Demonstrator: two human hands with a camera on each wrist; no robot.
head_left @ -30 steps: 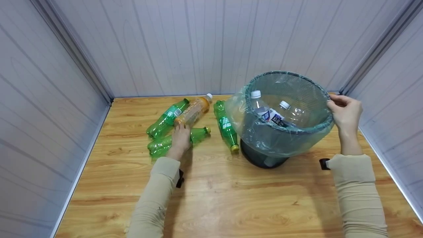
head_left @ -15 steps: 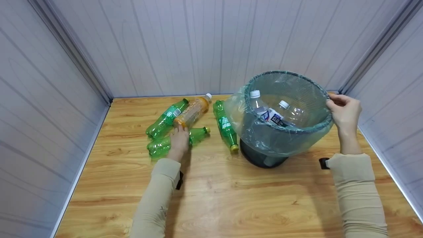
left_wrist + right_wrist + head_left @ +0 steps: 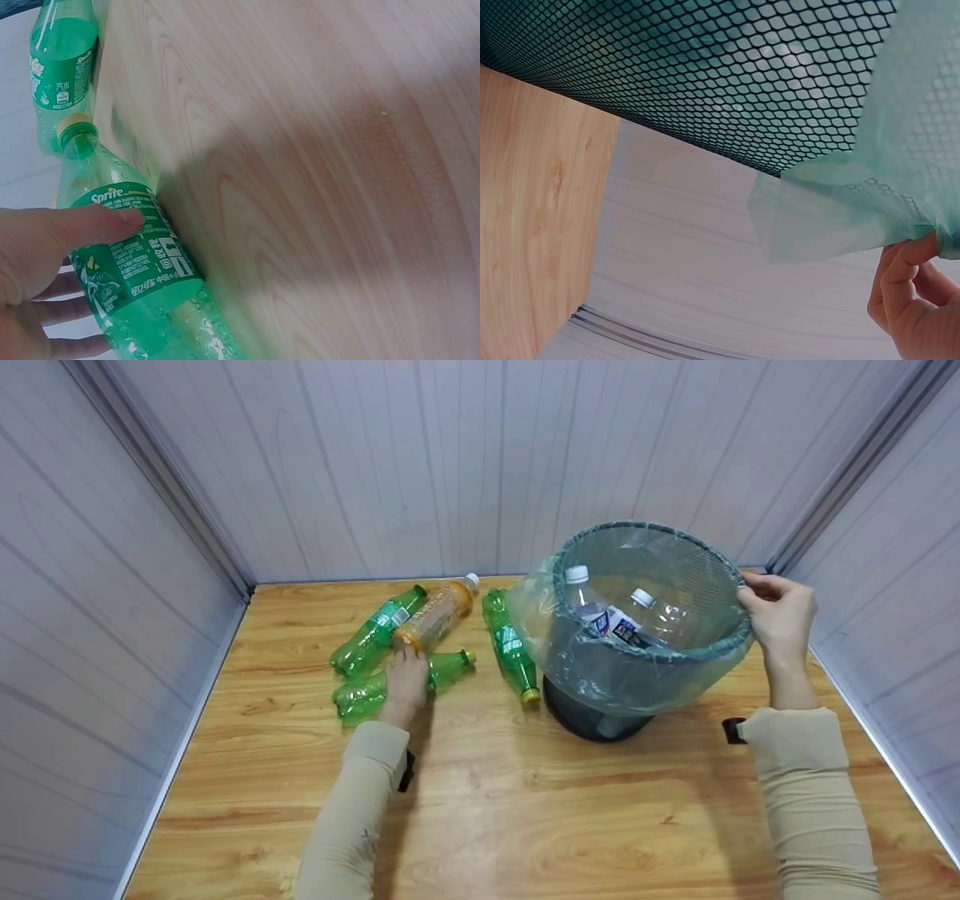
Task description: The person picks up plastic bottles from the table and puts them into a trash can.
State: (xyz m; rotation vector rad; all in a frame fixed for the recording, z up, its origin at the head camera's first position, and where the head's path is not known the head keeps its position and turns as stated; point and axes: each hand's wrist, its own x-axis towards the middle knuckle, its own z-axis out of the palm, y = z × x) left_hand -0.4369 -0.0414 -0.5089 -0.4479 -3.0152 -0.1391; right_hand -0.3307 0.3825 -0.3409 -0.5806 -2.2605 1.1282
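My left hand lies on a green Sprite bottle that rests flat on the wooden table. In the left wrist view the thumb presses on the bottle's label and the fingers curl round its far side. An orange-drink bottle lies just beyond the hand, across another green bottle. My right hand pinches the right rim of a dark mesh bin, which is lined with a green plastic bag and tilted toward me. Two clear bottles lie inside it.
A third green bottle lies on the table right beside the bin's left side. Grey panel walls close the table in at the back, left and right. Bare wood stretches across the near half of the table.
My left hand has slid slightly nearer and lower along the green bottle. The bin and my right hand have barely shifted to the left.
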